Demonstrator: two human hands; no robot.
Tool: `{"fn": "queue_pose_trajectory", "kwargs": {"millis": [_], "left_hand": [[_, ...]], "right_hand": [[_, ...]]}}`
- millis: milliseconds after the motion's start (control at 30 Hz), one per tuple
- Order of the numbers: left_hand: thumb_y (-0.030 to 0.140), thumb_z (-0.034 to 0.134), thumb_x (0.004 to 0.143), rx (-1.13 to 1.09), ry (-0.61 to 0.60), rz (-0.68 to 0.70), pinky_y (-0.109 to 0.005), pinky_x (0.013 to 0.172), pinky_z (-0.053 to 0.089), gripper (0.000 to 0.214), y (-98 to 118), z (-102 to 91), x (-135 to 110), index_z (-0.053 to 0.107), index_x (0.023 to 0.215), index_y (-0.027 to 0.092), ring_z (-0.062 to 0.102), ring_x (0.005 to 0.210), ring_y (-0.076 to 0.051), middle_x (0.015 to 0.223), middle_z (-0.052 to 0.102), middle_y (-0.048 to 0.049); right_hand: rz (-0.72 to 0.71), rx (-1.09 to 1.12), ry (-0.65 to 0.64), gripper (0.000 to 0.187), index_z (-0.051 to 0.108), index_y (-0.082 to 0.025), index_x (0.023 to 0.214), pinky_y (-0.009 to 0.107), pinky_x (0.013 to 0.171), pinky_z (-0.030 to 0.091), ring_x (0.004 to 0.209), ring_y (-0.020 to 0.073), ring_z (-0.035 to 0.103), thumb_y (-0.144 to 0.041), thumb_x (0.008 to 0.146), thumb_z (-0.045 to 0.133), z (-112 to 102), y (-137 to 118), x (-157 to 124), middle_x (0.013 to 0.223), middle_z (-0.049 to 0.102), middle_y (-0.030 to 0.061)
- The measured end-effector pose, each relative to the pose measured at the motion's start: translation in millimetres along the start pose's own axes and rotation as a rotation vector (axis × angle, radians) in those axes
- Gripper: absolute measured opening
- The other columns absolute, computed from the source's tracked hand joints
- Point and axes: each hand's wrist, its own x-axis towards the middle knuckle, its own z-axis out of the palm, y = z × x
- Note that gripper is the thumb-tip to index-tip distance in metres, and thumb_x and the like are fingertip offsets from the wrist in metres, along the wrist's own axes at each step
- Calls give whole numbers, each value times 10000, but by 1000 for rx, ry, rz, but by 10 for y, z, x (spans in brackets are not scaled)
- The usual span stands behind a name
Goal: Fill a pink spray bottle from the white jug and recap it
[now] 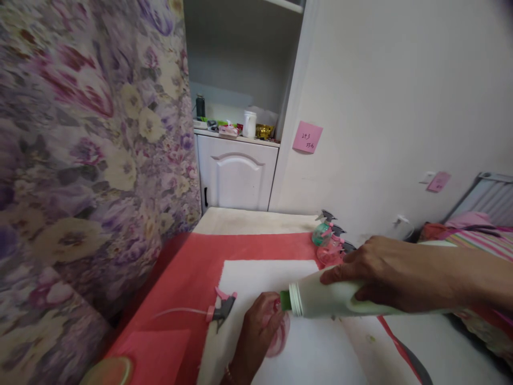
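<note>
My right hand (pixel 377 275) is wrapped round a large pale bottle (pixel 320 294), tipped nearly flat with its threaded neck to the left. A green piece (pixel 285 300) sits at its mouth, right by the opening of a small clear pink spray bottle (pixel 278 339). Around the neck of that small bottle the fingers of my left hand (pixel 260 326) are closed. Whether liquid is flowing I cannot tell. Left of my left hand lies a grey and pink spray head (pixel 224 307) with its thin clear tube (pixel 180 310) pointing left.
At the table's back right stand a green spray bottle (pixel 320 232) and a pink spray bottle (pixel 331 248). A white sheet (pixel 248 275) lies over the red cloth (pixel 180 267). A round lid-like object (pixel 108 371) is at the near left. A floral curtain (pixel 88 160) hangs on the left.
</note>
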Motion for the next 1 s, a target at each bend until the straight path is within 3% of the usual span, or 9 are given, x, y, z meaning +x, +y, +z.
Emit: {"fn": "queue_pose_trajectory", "kwargs": {"millis": [1000], "left_hand": [[403,538,918,8,12,-16,-297,889,470,237,80,-3,-2,620,1037,215,629,976,-203,1006,686,-45]], "right_hand": [[-22,4,-10,458,584,-342,1282,254,672,451,770,177,695,-172,857,589,-18,-12,22,899,765,10]]}}
